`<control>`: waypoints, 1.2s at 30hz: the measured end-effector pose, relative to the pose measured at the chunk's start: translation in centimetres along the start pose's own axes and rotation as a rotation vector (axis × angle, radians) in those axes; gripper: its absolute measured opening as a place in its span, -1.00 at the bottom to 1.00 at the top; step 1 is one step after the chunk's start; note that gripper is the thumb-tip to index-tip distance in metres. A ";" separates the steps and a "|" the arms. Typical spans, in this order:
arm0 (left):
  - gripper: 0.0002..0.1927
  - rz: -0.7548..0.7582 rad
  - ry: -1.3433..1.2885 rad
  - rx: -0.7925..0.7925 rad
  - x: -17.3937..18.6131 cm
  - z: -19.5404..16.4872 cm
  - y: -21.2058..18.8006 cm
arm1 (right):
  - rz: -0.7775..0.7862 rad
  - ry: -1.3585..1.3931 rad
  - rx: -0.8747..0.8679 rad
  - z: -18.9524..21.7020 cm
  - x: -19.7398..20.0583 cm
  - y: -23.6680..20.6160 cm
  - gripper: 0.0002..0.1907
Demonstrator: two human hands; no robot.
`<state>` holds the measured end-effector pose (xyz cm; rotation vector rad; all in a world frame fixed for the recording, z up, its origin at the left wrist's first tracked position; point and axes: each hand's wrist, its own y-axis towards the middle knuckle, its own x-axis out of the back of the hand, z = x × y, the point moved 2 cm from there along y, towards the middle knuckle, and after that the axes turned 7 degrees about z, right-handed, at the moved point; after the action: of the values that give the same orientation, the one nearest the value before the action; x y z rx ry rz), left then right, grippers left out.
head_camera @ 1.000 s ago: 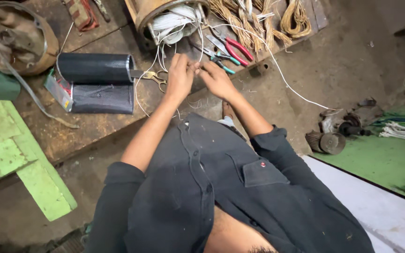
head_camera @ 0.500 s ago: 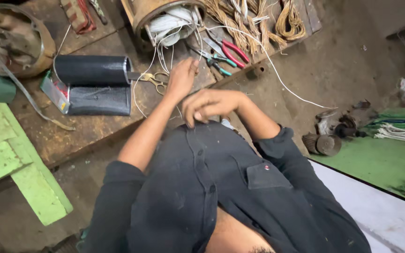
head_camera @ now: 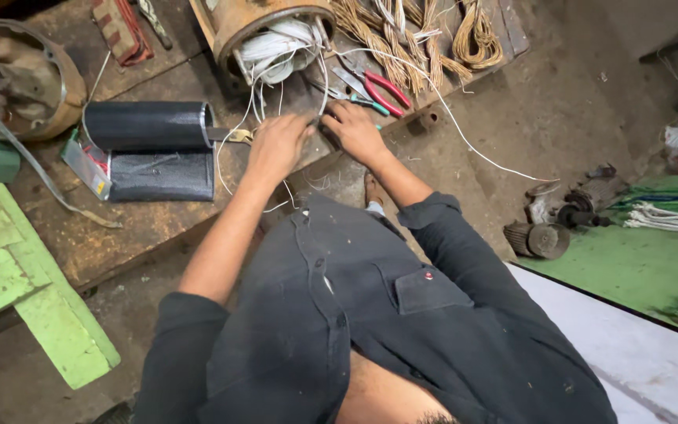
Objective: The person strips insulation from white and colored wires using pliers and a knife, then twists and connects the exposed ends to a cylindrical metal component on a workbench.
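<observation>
Sorting thin white lead wires (head_camera: 280, 59) from rusty round motor housing (head_camera: 256, 23); left hand (head_camera: 276, 145) and right hand (head_camera: 352, 129) flat on worn wooden table (head_camera: 143, 228), grip state unclear; next needs pinching one lead.

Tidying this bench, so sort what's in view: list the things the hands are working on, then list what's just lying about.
In hand:
left hand
right hand
white wires
rusty motor housing

Lying about:
red-handled pliers
black rolls
copper wire bundles
green wooden frame
small motor parts
</observation>
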<state>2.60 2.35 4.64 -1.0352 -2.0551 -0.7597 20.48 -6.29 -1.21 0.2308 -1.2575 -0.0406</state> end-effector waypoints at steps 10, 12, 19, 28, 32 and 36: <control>-0.40 0.046 0.723 -0.324 1.6 3.5 -2.1 | -0.269 0.574 -0.303 1.2 0.8 0.5 -0.71; -0.49 0.074 0.734 -0.376 1.3 4.1 -1.3 | -0.148 1.580 -0.711 1.2 -0.3 0.9 -0.55; -0.85 0.150 0.855 -0.538 0.5 8.0 1.3 | -0.083 1.423 -0.527 0.6 -1.3 0.9 -0.73; -0.79 -0.083 0.687 -0.538 -0.4 7.8 1.9 | -0.259 1.448 -0.591 -1.6 -0.4 0.2 -0.64; -0.70 0.012 0.720 -0.515 0.5 6.8 1.6 | -0.193 1.302 -0.541 0.1 0.4 0.6 -0.68; -0.56 0.088 0.950 -0.569 1.5 6.1 2.0 | -0.268 0.999 -0.584 0.6 1.5 1.5 -0.72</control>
<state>1.67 8.51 2.67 -0.7907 -0.9899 -1.4836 20.25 -5.17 0.66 -0.0982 -0.1815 -0.4604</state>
